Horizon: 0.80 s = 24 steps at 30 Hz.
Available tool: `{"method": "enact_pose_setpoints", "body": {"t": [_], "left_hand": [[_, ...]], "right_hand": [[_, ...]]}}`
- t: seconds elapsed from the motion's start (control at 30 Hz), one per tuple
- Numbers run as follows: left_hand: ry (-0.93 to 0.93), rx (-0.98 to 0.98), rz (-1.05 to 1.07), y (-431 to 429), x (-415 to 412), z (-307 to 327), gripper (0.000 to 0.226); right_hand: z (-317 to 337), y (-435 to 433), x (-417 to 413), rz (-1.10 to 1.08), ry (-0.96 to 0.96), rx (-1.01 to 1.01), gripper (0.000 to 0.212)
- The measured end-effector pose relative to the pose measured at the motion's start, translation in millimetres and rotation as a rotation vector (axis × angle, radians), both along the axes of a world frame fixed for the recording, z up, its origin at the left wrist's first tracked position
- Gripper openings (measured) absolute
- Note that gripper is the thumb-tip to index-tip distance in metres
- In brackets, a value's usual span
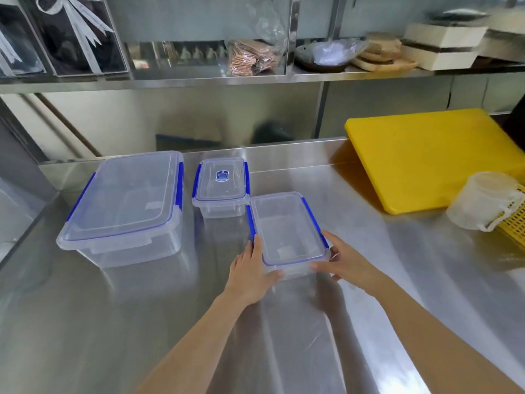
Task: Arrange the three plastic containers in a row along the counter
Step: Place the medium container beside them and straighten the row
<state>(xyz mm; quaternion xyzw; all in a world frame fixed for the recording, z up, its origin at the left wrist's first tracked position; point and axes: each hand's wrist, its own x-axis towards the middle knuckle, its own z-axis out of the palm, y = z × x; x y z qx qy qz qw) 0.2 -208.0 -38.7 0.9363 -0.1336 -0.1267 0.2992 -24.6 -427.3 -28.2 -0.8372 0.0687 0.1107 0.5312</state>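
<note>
Three clear plastic containers with blue clips stand on the steel counter (369, 265). The large container (125, 206) is at the left. A small container (220, 184) with a blue label on its lid sits to its right, near the back. In front and right of that stands the medium container (287, 226), almost touching the small one. My left hand (251, 273) grips the medium container's near left corner. My right hand (345, 258) holds its near right corner.
A yellow cutting board (431, 157) leans at the back right. A translucent measuring jug (483, 204) and a yellow basket (515, 223) sit at the right edge. A steel shelf (255, 78) above the counter carries boxes, bags and wooden boards.
</note>
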Motion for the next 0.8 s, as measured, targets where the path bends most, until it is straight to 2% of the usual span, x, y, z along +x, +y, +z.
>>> {"method": "enact_pose_setpoints", "body": {"t": [0.13, 0.2, 0.33, 0.43, 0.57, 0.8], "left_hand": [[-0.126, 0.038, 0.033, -5.6, 14.5, -6.6, 0.072], [-0.191, 0.03, 0.057, -11.8, 23.6, -7.5, 0.061], [-0.326, 0.184, 0.042, -22.1, 46.2, -6.7, 0.048], [-0.35, 0.26, 0.016, -25.7, 59.3, -9.9, 0.053], [-0.327, 0.354, -0.04, -33.2, 86.0, -15.5, 0.072], [-0.321, 0.41, -0.021, -47.8, 135.4, -20.3, 0.077]], "right_hand": [[-7.3, -7.0, 13.2, -0.001, -0.048, -0.187, 0.068], [-10.5, -8.4, 23.7, 0.004, -0.087, -0.233, 0.063], [-14.4, -10.9, 48.2, 0.025, -0.149, -0.356, 0.056], [-17.8, -16.6, 71.8, 0.004, -0.132, -0.454, 0.055], [-22.6, -24.1, 108.5, -0.009, -0.067, -0.49, 0.059], [-26.7, -37.6, 168.4, 0.001, -0.027, -0.445, 0.06]]}}
